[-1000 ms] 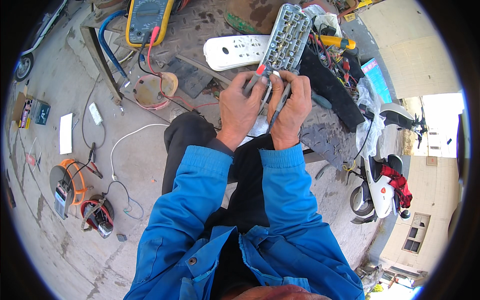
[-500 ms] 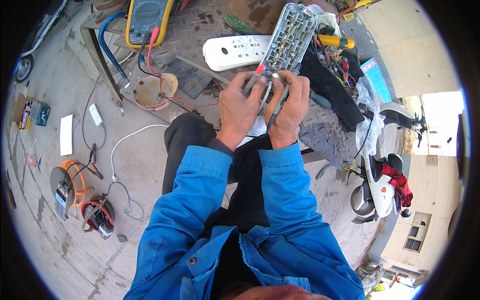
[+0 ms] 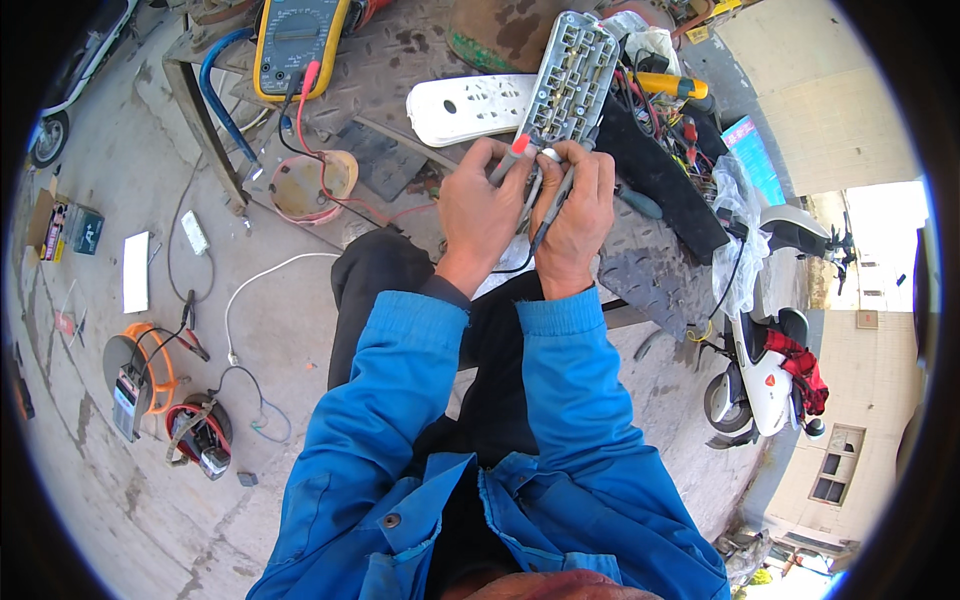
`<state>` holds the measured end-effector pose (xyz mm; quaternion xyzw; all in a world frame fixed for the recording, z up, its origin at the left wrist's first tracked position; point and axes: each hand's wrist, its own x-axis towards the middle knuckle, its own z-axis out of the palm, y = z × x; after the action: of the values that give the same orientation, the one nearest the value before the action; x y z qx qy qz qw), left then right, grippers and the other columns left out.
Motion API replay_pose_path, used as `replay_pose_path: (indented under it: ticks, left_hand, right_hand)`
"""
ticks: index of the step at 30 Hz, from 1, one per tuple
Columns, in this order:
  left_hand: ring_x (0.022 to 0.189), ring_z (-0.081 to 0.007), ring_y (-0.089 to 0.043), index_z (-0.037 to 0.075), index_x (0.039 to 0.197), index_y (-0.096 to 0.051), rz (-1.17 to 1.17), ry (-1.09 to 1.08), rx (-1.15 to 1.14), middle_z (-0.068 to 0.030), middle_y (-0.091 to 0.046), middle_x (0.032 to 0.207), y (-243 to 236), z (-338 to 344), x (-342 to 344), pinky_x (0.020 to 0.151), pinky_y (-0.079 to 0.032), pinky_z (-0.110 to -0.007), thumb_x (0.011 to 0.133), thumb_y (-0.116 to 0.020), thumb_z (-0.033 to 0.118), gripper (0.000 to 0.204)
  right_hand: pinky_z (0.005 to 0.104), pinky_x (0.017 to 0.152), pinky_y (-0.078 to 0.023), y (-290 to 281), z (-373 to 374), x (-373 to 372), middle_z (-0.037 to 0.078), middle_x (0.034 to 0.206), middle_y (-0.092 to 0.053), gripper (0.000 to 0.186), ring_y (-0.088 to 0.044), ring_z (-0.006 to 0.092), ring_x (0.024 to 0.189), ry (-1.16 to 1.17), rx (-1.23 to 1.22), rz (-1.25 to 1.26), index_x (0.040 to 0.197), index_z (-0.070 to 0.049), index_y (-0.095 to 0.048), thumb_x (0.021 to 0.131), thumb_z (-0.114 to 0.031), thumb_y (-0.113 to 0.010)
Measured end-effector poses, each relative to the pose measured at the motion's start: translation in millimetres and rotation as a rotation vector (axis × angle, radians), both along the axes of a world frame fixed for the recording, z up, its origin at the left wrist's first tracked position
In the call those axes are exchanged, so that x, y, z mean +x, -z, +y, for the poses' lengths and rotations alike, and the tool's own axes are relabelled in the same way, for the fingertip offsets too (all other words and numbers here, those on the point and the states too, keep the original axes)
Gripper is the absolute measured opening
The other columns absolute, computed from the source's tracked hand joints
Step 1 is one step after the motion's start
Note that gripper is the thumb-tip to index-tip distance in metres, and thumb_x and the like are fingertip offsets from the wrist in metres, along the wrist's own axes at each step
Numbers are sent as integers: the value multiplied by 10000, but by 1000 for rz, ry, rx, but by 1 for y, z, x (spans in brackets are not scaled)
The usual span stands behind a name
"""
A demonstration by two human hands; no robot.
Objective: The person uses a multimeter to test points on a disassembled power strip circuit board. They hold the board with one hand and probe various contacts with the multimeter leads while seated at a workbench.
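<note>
An opened power strip (image 3: 572,80), its metal contact strips exposed in a grey housing, lies in front of my hands. My left hand (image 3: 470,222) is closed round a test probe with a red end (image 3: 517,148), at the strip's near end. My right hand (image 3: 578,225) is closed round a dark test probe (image 3: 553,208), its thumb near a small white piece (image 3: 549,155). The fingers hide the probe tips and any contact point. Left of the housing rests the white socket cover (image 3: 470,108). A yellow multimeter (image 3: 303,45), with red and black leads plugged in, lies further left.
A black tray (image 3: 665,185) of tangled wires and a yellow-handled tool (image 3: 672,86) sit to the right, beside a clear plastic bag (image 3: 738,235). A pinkish bowl (image 3: 313,187) stands at the left. Cables and an orange reel (image 3: 150,370) lie on the floor.
The power strip has shifted slightly left and nearer at its far end. Both hands keep their grip on the probes, almost in place. The whole view has moved slightly.
</note>
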<state>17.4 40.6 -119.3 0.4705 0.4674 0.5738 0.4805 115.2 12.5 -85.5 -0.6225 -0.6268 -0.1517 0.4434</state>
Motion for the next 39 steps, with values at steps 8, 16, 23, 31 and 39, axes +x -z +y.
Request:
replay_pose_path:
  ticks: [8,16,23,31,39]
  left_hand:
    - [701,-349,-784,36,990,-737,115,-28,-14,-183,-772,756,-8,-2,-1,631,-550,-453,1051,-829,377,359]
    - [707,-392,-775,45,1003,-734,109,-13,-39,-194,-758,744,-4,-2,1,625,-544,-468,1054,-823,394,363]
    - [737,-427,-768,56,988,-712,130,-48,38,-205,-738,740,-1,0,1,624,-535,-493,1053,-820,386,353]
    - [669,-400,-743,44,966,-678,138,-59,24,-196,-726,726,-4,-1,4,597,-512,-478,1052,-836,365,368]
    - [707,-279,-780,11,1038,-700,-9,-30,33,-177,-768,784,2,0,8,625,-537,-450,1044,-856,403,422]
  right_hand:
    - [496,727,-576,2,0,0,150,1045,-613,218,-697,424,886,8,36,-20,1179,-81,-701,993,-50,-811]
    - [474,748,-585,2,-2,1,152,1060,-621,231,-704,401,910,12,25,23,1188,-66,-717,986,-52,-828]
    - [482,760,-602,-8,-3,5,142,1047,-650,224,-728,408,912,-37,-35,3,1182,-83,-738,989,-84,-850]
    - [476,767,-583,-1,1,6,144,1014,-647,182,-711,402,898,-11,33,39,1136,-71,-718,994,-48,-828]
    - [391,804,-568,-3,1,11,124,1002,-658,231,-697,283,899,-41,89,256,1166,-31,-748,965,27,-844]
